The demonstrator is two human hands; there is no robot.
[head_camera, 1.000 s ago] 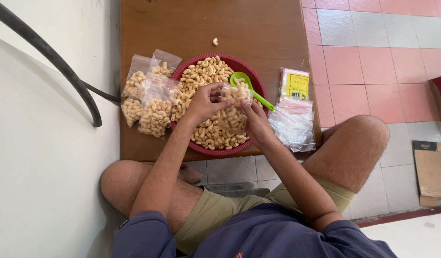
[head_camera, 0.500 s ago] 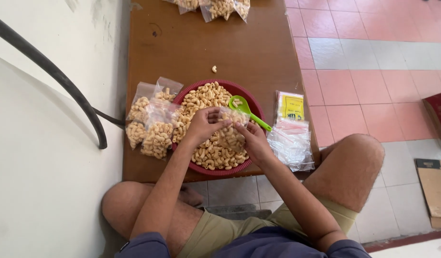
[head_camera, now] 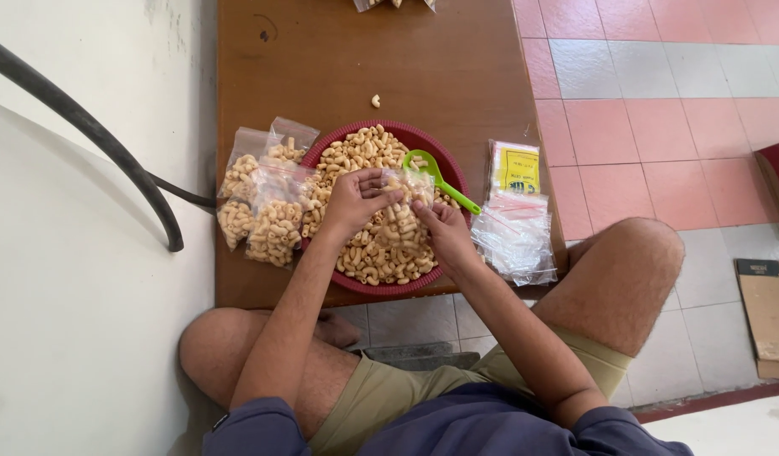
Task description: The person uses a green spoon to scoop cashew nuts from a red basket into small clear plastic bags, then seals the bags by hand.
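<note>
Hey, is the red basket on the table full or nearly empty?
Full. The red basket is heaped with pale curled snack pieces that cover its bottom completely; a green scoop rests on them.

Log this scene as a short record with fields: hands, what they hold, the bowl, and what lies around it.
left hand: grips the top of a small clear bag, over the bowl
right hand: grips the same bag's other side
small clear bag: partly filled with pale curled snacks
red bowl: on the wooden table, heaped with the same snacks
green scoop: lying in the bowl, handle over the right rim
filled bags: left of the bowl
empty bags: stacked right of the bowl
loose snack piece: on the table beyond the bowl
</note>
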